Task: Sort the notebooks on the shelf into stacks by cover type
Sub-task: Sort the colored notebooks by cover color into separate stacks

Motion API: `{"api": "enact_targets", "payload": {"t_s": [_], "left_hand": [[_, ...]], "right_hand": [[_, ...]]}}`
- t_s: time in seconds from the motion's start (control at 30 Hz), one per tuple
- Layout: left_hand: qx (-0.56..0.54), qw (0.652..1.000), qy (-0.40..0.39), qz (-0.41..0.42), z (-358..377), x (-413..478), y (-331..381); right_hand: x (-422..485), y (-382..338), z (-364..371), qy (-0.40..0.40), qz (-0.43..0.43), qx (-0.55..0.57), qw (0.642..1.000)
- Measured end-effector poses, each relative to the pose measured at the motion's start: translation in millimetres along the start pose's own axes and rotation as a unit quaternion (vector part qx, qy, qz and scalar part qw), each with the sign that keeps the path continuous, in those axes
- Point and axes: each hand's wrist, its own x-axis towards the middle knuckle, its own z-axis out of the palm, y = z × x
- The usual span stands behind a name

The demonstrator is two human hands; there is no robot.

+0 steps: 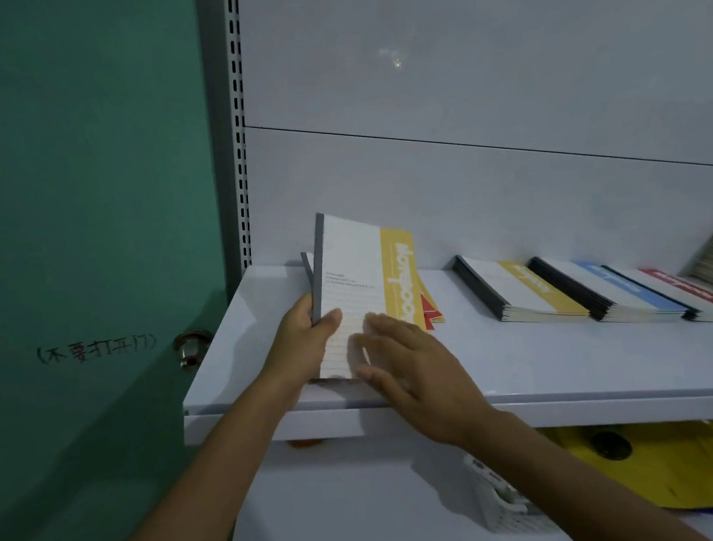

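At the shelf's (527, 367) nine o'clock end, the left hand (305, 339) is clamping its fingers (331, 318) on upright yellow-banded notebooks (360, 287), apparently to compare covers, while the right hand (414, 364), fingers spread, is steadying them.

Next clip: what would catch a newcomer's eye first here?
The yellow-banded notebook, propped up at the left end of the white shelf, left hand gripping its grey spine, right hand flat against its cover. To the right lie sorted stacks: yellow stack, blue stack, red stack.
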Motion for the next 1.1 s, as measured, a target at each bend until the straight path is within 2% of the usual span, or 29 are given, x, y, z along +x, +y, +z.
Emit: {"api": "enact_targets", "payload": {"t_s": [0.07,0.13,0.2,0.27,0.4,0.6,0.8,0.97,1.1], "left_hand": [[-0.032,0.999,0.018,0.002,-3,1,-1],[-0.054,0.998,0.027,-0.001,-4,1,-2],[-0.074,0.997,0.029,0.001,-5,2,-1],[-0.082,0.996,0.030,0.009,-5,1,-1],[-0.074,0.996,0.029,0.030,-5,1,-3],[-0.079,0.995,0.047,0.049,-1,0,2],[-0.093,0.994,0.021,0.053,20,-1,15],[-0.099,0.993,-0.029,0.056,49,-1,18],[-0.086,0.994,-0.053,0.037,75,-4,20]], "right_hand": [[1,7,0,0.093,0.029,0.018,0.995],[1,15,0,0.157,0.110,0.058,0.980],[2,18,-5,0.188,0.206,0.143,0.950],[4,16,-11,0.199,0.257,0.240,0.915],[5,14,-13,0.188,0.300,0.360,0.863],[4,8,-17,0.142,0.307,0.429,0.838],[-2,19,-33,0.097,0.304,0.492,0.810],[-16,37,-47,0.148,0.338,0.532,0.762],[-34,54,-64,0.185,0.354,0.526,0.751]]}}
